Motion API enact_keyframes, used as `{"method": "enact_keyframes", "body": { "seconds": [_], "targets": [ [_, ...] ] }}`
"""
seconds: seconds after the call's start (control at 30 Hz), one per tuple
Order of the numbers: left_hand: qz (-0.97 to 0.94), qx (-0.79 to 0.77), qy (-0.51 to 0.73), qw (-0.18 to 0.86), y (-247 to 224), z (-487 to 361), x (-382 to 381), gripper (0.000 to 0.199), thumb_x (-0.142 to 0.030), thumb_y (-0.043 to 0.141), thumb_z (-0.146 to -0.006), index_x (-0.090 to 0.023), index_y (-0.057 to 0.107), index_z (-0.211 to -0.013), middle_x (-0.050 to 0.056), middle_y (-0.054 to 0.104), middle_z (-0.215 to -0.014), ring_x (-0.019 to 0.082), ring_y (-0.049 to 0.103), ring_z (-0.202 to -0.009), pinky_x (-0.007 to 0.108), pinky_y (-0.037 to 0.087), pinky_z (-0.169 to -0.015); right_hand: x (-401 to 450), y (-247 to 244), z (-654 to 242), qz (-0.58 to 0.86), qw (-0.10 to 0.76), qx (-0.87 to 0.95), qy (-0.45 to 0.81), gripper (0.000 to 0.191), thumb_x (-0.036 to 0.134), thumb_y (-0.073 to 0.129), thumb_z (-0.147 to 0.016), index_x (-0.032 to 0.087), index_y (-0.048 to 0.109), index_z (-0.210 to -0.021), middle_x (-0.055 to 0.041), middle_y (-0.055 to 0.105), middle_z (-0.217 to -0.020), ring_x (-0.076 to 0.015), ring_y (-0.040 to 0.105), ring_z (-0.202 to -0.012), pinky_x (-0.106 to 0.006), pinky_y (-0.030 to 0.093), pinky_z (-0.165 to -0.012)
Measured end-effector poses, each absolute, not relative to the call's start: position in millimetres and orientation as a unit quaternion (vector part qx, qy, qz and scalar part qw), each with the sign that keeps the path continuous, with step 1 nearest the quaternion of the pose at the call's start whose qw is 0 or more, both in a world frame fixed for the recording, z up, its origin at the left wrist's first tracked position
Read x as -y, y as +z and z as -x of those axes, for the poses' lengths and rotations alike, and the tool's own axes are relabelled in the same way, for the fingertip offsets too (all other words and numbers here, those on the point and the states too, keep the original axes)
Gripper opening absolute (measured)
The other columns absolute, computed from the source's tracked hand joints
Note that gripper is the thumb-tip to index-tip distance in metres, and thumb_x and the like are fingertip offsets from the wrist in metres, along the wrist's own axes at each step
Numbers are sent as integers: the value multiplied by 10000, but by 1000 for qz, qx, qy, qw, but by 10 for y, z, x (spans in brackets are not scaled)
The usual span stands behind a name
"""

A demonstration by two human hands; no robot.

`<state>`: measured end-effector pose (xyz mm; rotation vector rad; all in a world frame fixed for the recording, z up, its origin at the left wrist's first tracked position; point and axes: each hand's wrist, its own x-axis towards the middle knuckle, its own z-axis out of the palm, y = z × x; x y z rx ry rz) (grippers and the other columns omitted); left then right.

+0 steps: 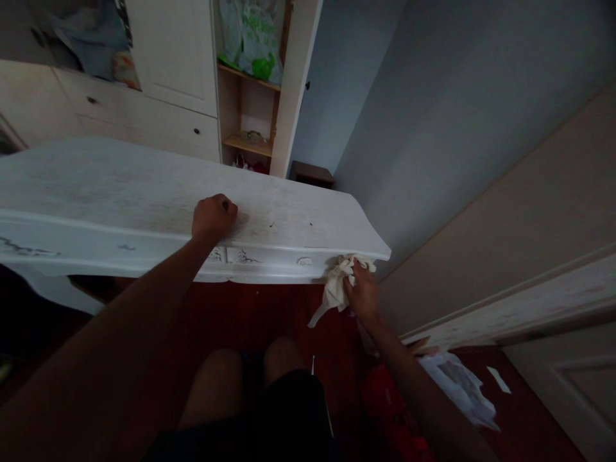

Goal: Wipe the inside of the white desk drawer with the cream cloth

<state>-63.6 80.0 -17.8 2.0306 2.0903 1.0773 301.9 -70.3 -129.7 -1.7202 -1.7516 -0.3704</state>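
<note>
A white table (pixel 289 212) with carved drawer fronts stretches across the view, its top smudged with dark marks. On its top near the front edge rests my left hand (pixel 214 217), curled into a fist; whether anything is inside the fingers is hidden. My right hand (pixel 362 292) grips a crumpled cream cloth (pixel 338 289) and presses it against the right end of the drawer front. One loose corner of the cloth hangs down below the table. Left of the cloth is a round drawer knob (pixel 304 262).
Behind the table stands a white wardrobe (pixel 168 51) with one door open (pixel 301 77) and plastic bags (pixel 253 38) on a shelf. A grey wall (pixel 433 115) rises close on the right. On the red floor lie a white plastic bag (pixel 459 385) and a red item (pixel 389 410).
</note>
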Motion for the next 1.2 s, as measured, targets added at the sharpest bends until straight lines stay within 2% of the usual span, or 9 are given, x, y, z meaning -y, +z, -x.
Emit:
{"method": "enact_keyframes", "body": {
  "seconds": [0.17,0.27,0.43,0.63,0.77,0.83,0.97,1.1,1.2],
  "targets": [
    [-653,-678,338,12,-185,634,-812,305,-284,437,-836,-161,708,-907,157,734,-939,283,669,-879,354,477,-767,621,-1241,-2402,666,325,659,-129,522,218,489,-848,33,508,-1336,-234,623,-1263,-318,559,-1176,-498,456,-1005],
    [-653,-679,335,13,-190,630,-817,298,-279,446,-838,-157,709,-907,160,735,-938,282,673,-881,356,480,-764,629,-1227,-1964,646,323,682,-113,530,183,501,-850,37,483,-1359,-232,600,-1300,-320,539,-1196,-484,457,-1008],
    [-657,-678,330,4,-214,636,-830,293,-279,447,-841,-167,713,-891,160,735,-930,269,675,-867,357,485,-761,622,-1111,-1304,601,293,741,-66,480,160,544,-859,137,508,-1337,-170,637,-1233,-298,557,-1138,-464,477,-979],
    [-664,-676,320,-4,-222,649,-840,306,-281,435,-847,-165,712,-902,162,737,-934,273,677,-873,350,478,-759,441,-1022,-751,567,260,781,-23,420,212,592,-865,184,536,-1280,-118,663,-1168,-276,571,-1068,-418,509,-932],
    [-662,-678,320,-3,-202,640,-822,309,-278,435,-847,-154,712,-906,180,735,-942,294,679,-883,357,471,-749,337,-982,-578,497,265,826,10,394,219,577,-863,194,551,-1256,-72,670,-1177,-248,568,-1099,-382,486,-976],
    [-662,-678,319,1,-196,638,-813,308,-275,435,-847,-154,713,-901,182,735,-942,299,680,-889,359,469,-751,341,-940,-606,464,296,834,39,389,202,560,-854,199,560,-1243,-57,672,-1185,-225,574,-1113,-368,475,-1001],
    [-664,-672,327,13,-209,652,-824,312,-269,433,-847,-149,716,-905,186,736,-935,293,683,-886,360,469,-750,463,-819,-928,432,411,800,69,461,166,524,-815,217,554,-1272,-64,658,-1227,-211,586,-1150,-383,479,-1011],
    [-664,-666,339,21,-225,671,-847,312,-278,438,-848,-150,718,-895,181,737,-912,281,682,-856,361,475,-739,498,-517,-1433,438,531,725,36,428,197,494,-834,209,564,-1256,-83,665,-1208,-222,624,-1114,-416,510,-966],
    [-664,-668,335,21,-208,666,-835,319,-279,429,-856,-151,717,-903,171,741,-921,273,681,-853,355,479,-740,312,-59,-1780,463,606,646,-29,366,251,475,-874,180,573,-1220,-90,677,-1114,-227,647,-1036,-444,521,-915]
  ]
}}
